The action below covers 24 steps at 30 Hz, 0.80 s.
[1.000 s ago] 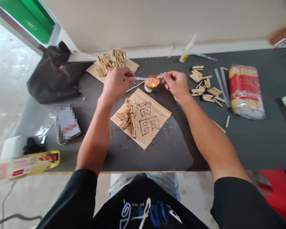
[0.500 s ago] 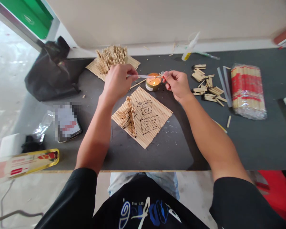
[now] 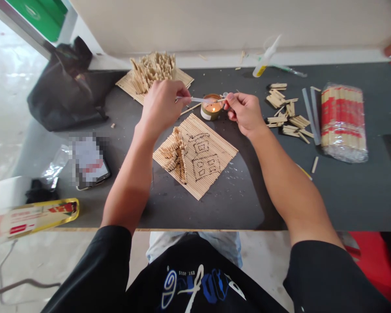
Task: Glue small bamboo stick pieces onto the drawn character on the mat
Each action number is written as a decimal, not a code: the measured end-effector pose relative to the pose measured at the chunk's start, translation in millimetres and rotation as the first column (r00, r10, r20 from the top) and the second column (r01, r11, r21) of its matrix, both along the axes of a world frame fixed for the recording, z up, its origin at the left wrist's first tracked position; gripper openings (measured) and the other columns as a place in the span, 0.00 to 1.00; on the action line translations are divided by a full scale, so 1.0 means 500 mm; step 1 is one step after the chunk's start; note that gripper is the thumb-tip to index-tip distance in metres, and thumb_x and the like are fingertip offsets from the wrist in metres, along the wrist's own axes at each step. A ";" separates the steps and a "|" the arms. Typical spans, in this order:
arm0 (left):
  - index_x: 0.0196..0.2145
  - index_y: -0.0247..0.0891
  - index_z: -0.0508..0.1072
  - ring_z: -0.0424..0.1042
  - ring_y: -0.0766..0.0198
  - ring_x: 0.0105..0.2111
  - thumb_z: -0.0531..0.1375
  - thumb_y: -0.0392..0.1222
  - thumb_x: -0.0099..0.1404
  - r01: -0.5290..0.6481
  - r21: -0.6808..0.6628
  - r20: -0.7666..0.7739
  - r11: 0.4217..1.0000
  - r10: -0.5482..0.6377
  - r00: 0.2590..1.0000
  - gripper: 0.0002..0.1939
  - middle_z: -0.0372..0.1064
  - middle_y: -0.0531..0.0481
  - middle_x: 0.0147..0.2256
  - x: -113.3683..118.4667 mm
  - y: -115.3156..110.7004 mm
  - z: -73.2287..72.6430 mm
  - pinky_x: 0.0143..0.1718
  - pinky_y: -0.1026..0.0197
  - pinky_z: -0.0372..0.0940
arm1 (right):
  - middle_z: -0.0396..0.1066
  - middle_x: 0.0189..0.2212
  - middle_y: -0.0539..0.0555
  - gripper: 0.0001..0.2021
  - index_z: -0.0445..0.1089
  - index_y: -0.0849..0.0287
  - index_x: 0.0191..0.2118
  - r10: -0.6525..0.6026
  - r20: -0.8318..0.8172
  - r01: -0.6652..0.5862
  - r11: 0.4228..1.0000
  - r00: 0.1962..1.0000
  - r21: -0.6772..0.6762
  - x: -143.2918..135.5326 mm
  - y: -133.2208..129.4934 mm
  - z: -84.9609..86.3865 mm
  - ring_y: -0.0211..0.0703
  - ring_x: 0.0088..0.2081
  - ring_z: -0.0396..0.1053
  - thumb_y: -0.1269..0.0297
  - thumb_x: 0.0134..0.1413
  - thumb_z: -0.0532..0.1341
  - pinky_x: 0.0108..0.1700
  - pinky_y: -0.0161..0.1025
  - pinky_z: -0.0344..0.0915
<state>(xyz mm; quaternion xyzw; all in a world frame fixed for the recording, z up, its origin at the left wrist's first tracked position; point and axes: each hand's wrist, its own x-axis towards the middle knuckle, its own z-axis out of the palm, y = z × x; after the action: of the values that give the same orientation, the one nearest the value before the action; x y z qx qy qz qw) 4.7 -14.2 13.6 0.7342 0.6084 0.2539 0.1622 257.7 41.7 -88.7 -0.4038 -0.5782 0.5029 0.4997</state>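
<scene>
Between thumb and fingers my left hand [image 3: 163,103] pinches a translucent glue stick [image 3: 199,100], whose far end lies over a lit candle [image 3: 211,114] in a small tin. Opposite it, my right hand [image 3: 244,111] pinches a short wooden stick [image 3: 219,101], its tip close to the glue stick's end above the flame; whether they touch I cannot tell. Nearer me lies a square mat of wooden sticks [image 3: 211,174] with black drawn characters. Short stick pieces [image 3: 176,152] stand upright on its left part.
Behind my left hand, a second mat bears many upright sticks [image 3: 153,69]. Burnt-tipped stick pieces [image 3: 288,115], spare glue sticks [image 3: 309,113] and a wrapped stick bundle [image 3: 343,121] lie right. A glue bottle [image 3: 263,61] stands behind; a phone [image 3: 91,163] and black bag [image 3: 65,91] lie left.
The view has shifted slightly. Both hands keep their grips, with the glue stick and wooden stick still held together over the candle.
</scene>
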 end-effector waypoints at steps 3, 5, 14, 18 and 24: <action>0.37 0.56 0.80 0.72 0.51 0.41 0.60 0.53 0.61 0.011 0.018 0.005 1.000 -0.011 1.000 0.10 0.77 0.54 0.38 0.002 -0.003 0.002 0.53 0.44 0.64 | 0.66 0.26 0.51 0.31 0.69 0.57 0.26 0.003 0.020 -0.002 1.000 1.000 -0.019 0.001 -0.001 0.001 0.31 0.20 0.56 0.30 0.46 0.69 0.18 0.34 0.45; 0.37 0.56 0.81 0.72 0.49 0.41 0.60 0.53 0.60 0.025 0.031 0.029 0.999 -0.026 0.999 0.11 0.77 0.53 0.39 0.003 -0.005 0.003 0.54 0.42 0.64 | 0.67 0.27 0.51 0.30 0.70 0.57 0.26 0.006 0.018 -0.006 1.000 1.000 -0.027 0.002 -0.002 0.002 0.31 0.20 0.56 0.30 0.46 0.69 0.19 0.34 0.44; 0.37 0.58 0.81 0.72 0.45 0.43 0.57 0.54 0.60 0.048 0.051 -0.039 0.998 -0.046 0.998 0.13 0.77 0.53 0.40 0.008 -0.011 0.011 0.54 0.36 0.65 | 0.69 0.27 0.52 0.29 0.71 0.55 0.28 0.005 0.019 -0.004 0.999 1.000 -0.039 0.005 0.000 0.000 0.33 0.21 0.54 0.30 0.47 0.69 0.21 0.39 0.41; 0.35 0.64 0.80 0.70 0.42 0.46 0.57 0.58 0.58 0.065 0.013 0.027 0.998 -0.065 0.998 0.12 0.77 0.56 0.42 0.006 -0.012 0.012 0.54 0.34 0.62 | 0.70 0.27 0.51 0.28 0.69 0.54 0.30 -0.004 0.065 0.008 0.998 0.998 -0.054 0.006 0.000 -0.002 0.33 0.22 0.54 0.30 0.51 0.66 0.21 0.39 0.44; 0.38 0.53 0.81 0.73 0.49 0.42 0.58 0.51 0.61 0.092 0.048 -0.069 0.995 -0.089 0.994 0.13 0.77 0.52 0.41 0.008 -0.012 0.014 0.58 0.40 0.62 | 0.67 0.27 0.51 0.27 0.67 0.54 0.29 -0.004 0.084 0.008 0.999 0.996 -0.048 0.004 0.000 0.005 0.33 0.21 0.54 0.33 0.54 0.66 0.20 0.39 0.46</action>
<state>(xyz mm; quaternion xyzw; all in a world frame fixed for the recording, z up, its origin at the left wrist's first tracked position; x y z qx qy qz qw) 8.6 -20.2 20.4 0.7731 0.5729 0.2370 0.1341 259.6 41.5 -86.4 -0.4383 -0.5850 0.4980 0.4666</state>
